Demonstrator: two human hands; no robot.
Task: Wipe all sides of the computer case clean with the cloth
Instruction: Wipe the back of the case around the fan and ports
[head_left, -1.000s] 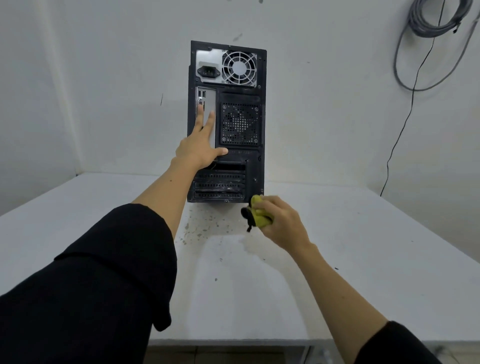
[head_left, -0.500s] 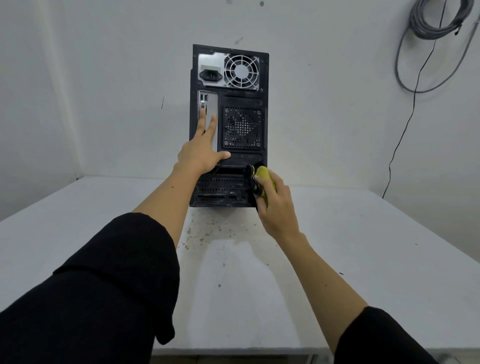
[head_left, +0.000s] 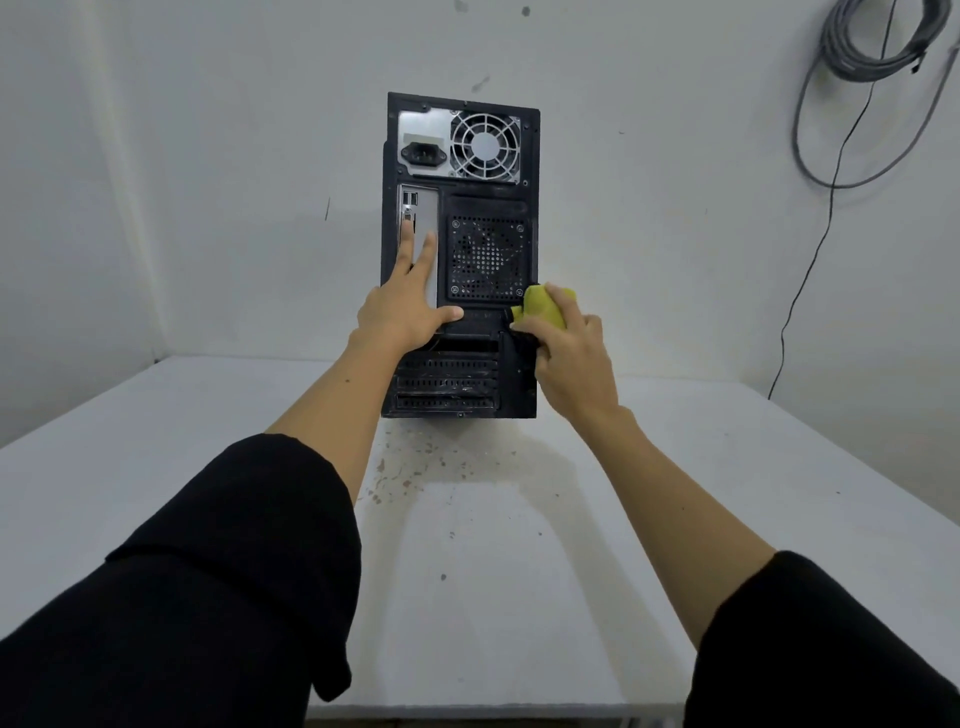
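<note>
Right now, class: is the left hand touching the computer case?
Touching. The head view shows the left hand flat against the rear panel of the computer case, fingers straight.

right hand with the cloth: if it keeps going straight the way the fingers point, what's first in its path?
The right hand points up along the computer case rear panel. The yellow cloth it grips would probably first cross the perforated fan grille just above, near that grille's right edge, though depth is hard to judge.

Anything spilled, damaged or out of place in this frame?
Brownish specks and flecks are scattered on the white table just in front of the computer case, likely dirt. The lower slot covers look scuffed and dusty. Nothing appears tipped or broken.
</note>
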